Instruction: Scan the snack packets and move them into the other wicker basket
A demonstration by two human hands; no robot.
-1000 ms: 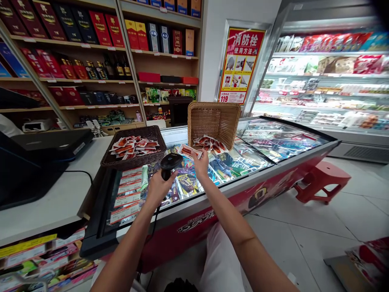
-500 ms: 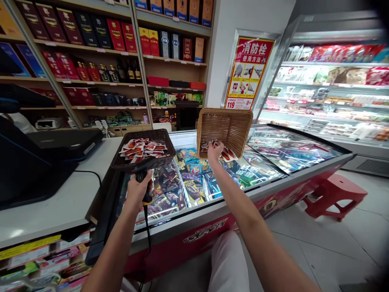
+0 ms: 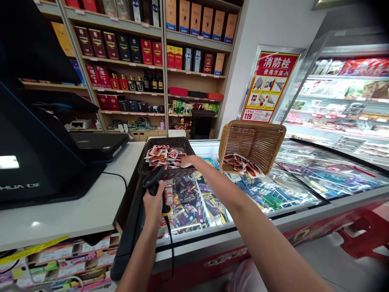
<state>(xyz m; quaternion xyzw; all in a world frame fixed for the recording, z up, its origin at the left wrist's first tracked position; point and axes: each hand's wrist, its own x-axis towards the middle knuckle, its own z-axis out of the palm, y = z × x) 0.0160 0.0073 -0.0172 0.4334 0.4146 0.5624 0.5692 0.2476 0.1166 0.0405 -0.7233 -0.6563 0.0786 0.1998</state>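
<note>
My left hand [image 3: 153,202] is wrapped around the handle of a black barcode scanner [image 3: 153,177] with a yellow band and a hanging cord. The scanner's head is at the near edge of a dark woven basket [image 3: 188,172]. Inside it lies a pile of small red-and-white snack packets [image 3: 162,155]. My right hand [image 3: 187,161] reaches into the right side of this basket, at the packets; its fingertips are mostly hidden. To the right, a tan wicker basket [image 3: 270,138] leans on its side with more snack packets [image 3: 241,163] along its lower side.
Both baskets rest on a glass-topped chest freezer [image 3: 219,235] full of wrapped ice creams. A white counter [image 3: 75,207] with a dark cash register [image 3: 33,150] stands at the left. Shelves of boxed bottles [image 3: 121,48] line the back; a red stool [image 3: 364,235] is at the right.
My right hand has left the tan basket and moved left into the dark basket. My left hand still holds the scanner. The view has shifted left, so everything appears farther right.
</note>
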